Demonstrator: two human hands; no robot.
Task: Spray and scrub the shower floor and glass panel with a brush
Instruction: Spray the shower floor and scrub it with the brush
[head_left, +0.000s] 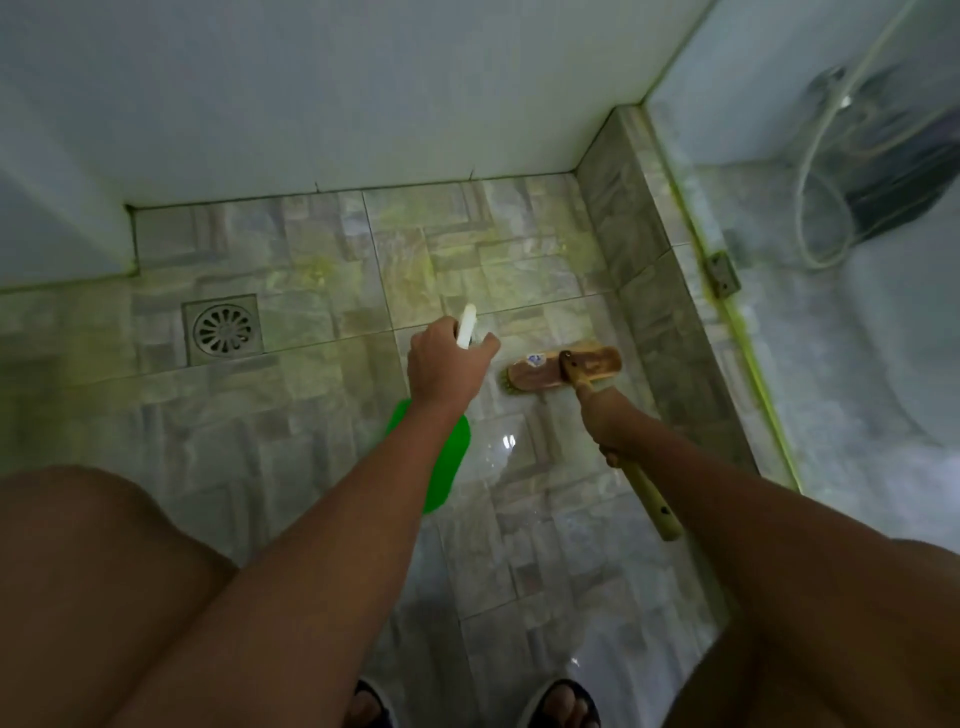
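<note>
The shower floor (322, 260) fills the centre of the frame and is seen wet and glossy, with yellowish residue along the grout and at the foot of the glass panel (810, 218) at the right. The floor work is judged to be under way; the glass panel is judged not yet scrubbed, since its lower edge is stained. The brush (563, 370) is set bristles-down on the tiles at centre right, beside the raised kerb. Its handle is gripped by the right hand (610, 423), fingers wrapped round it. The green spray bottle (441, 457) is held by the left hand (447, 364) at centre, fingers curled round its white trigger head. A small sticker is seen on the brush head; its writing cannot be read. No brand is legible on the bottle.
</note>
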